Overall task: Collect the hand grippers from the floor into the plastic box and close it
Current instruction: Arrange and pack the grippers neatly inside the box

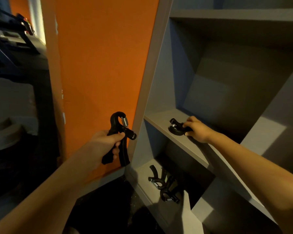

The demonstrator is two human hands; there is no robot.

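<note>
My left hand (102, 143) is closed around the handles of a black hand gripper (119, 132) with a metal spring, held upright in front of the orange panel. My right hand (197, 129) reaches into the grey shelf unit and grips a second black hand gripper (175, 126) lying on the middle shelf board (159, 122). Two more black hand grippers (164, 183) lie in a heap in the compartment below. No plastic box is in view.
The grey shelf unit (152, 81) fills the right side, with open compartments above and below. An orange wall panel (100, 65) stands to its left. Dark speckled floor (108, 208) lies below. Dark gym equipment (12, 39) is at the far left.
</note>
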